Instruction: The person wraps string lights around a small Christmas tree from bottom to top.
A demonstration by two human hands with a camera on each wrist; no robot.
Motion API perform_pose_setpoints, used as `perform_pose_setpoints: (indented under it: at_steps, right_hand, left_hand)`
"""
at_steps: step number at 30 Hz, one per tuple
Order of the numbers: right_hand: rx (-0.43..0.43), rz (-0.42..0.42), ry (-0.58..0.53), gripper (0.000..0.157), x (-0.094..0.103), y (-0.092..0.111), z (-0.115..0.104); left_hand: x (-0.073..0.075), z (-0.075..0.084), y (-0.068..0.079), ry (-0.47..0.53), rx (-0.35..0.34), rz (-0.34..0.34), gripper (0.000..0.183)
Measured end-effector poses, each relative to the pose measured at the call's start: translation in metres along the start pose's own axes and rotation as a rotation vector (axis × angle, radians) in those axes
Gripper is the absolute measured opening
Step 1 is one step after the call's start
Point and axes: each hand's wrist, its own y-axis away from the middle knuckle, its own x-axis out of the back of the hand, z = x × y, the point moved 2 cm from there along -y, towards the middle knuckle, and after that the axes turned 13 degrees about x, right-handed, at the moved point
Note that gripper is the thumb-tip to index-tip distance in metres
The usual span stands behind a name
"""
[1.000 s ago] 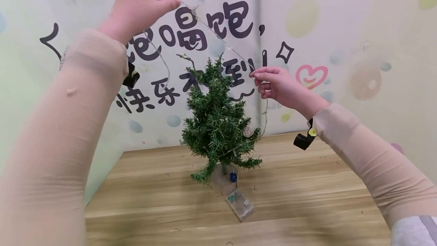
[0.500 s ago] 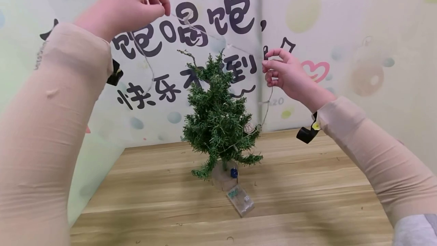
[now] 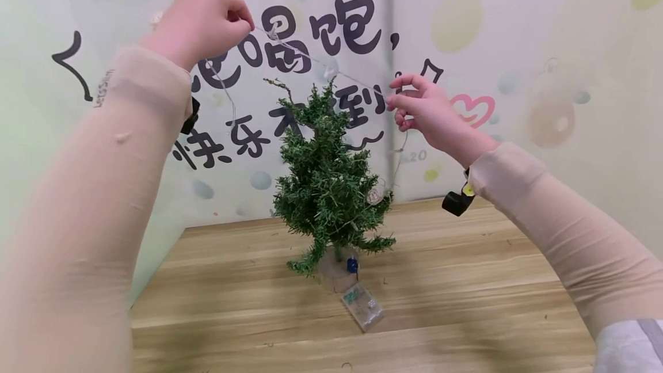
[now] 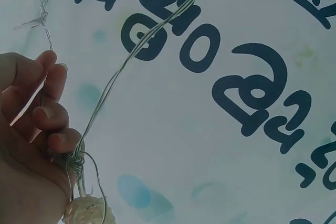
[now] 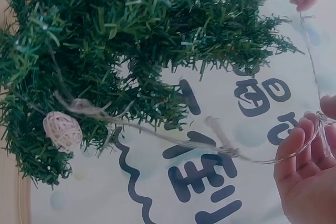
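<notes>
Left hand (image 3: 202,25): we pinch the wire string (image 3: 330,72).
Right hand (image 3: 430,113): we pinch it also.
Tree (image 3: 328,180): it stands upright.

We are indoors, at a wooden table (image 3: 456,292) before a far wall (image 3: 510,10) with lettering (image 3: 352,26). We cannot tell home from shop.

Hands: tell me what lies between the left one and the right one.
A wire runs from the left hand to the right hand, the treetop just below it and the lettered wall behind; the head view shows this.
</notes>
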Motion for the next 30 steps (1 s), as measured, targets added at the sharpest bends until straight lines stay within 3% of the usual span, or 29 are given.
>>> perform_pose_setpoints:
  at_steps: [10,17,23,30]
  right_hand:
    - [0.011,-0.012,0.114,0.031,-0.007,-0.001,0.014]
    - [0.024,-0.067,0.211,0.015,-0.01,-0.002,0.024]
    - [-0.059,-0.175,0.325,0.026,-0.017,-0.001,0.035]
    - [-0.179,-0.272,0.325,0.032,-0.021,0.005,0.049]
  left_hand:
    - [-0.015,-0.012,-0.005,-0.045,0.041,-0.045,0.038]
    - [-0.024,-0.019,-0.008,-0.081,0.076,-0.097,0.035]
    - [-0.032,-0.035,-0.01,-0.103,0.116,-0.135,0.036]
    - [-0.044,-0.053,-0.004,-0.122,0.136,-0.119,0.026]
